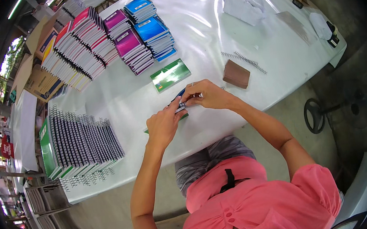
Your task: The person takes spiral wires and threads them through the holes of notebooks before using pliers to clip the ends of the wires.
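Observation:
At the near edge of the table I hold a small green-covered notebook (183,114) between my hands, its bound edge raised. My left hand (164,123) is closed round it, thumb and fingers along the spine. My right hand (208,93) is bent over the other end of the spine, fingertips pinched at the wire spiral coil (222,88), a bit of which sticks out beyond the hand. A curved blue piece (180,92) shows beside the right fingers; I cannot tell what it is. Just beyond lies a glossy green notebook cover (171,75).
Green notebooks with loose coil ends (84,141) stand in a row at left. Stacks of red (83,40), purple (130,44) and blue notebooks (153,29) rise behind. To the right lie a brown block (235,73), loose coils (249,61) and a crumpled white wrapper (244,8).

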Demonstrator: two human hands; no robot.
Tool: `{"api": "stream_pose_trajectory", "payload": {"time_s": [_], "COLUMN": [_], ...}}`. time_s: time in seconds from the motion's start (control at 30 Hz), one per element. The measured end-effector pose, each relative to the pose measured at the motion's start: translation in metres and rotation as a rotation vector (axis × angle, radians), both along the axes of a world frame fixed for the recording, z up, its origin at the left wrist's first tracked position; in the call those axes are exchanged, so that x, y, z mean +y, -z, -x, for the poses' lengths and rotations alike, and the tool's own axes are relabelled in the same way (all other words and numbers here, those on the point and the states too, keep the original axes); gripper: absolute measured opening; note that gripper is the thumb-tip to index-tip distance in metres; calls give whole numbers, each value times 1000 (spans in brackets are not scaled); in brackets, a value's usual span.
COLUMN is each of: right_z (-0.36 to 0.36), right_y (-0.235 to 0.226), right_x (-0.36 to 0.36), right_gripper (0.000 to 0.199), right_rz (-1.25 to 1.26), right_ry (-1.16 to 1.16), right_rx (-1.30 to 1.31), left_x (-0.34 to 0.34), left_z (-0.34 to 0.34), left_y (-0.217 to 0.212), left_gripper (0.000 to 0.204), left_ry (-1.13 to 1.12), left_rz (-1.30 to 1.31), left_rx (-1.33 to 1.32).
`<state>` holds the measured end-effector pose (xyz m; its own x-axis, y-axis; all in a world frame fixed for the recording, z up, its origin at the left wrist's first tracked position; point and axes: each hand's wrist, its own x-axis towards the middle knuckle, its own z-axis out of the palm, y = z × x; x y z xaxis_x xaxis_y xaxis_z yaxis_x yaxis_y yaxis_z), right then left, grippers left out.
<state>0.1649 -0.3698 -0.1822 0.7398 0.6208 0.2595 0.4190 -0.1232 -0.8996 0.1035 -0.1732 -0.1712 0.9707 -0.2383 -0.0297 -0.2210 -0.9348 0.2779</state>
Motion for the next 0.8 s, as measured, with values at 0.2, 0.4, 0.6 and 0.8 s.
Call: {"api": "stream_pose_trajectory", "payload": {"time_s": [0.2,0.4,0.6,0.8], "right_z": [-4,-2,6,9], "right_y": [-1,4,-6,-7], "right_x": [-1,-3,-3,-4], "right_gripper": [18,15,9,17], "right_rz": [24,-27,271,353], "right_ry": [71,-31,-22,20], "right_rx": [-32,34,-92,-387], "left_x": [0,2,3,-9], "left_z": [-2,-3,-3,-1], "left_y": [-1,0,2,-12], "left_gripper": [49,49,48,53], "left_ry": [-11,-8,11,-5], "left_rz": [-11,-8,-28,41], "left_rx": [-2,-1,-39,22]}}
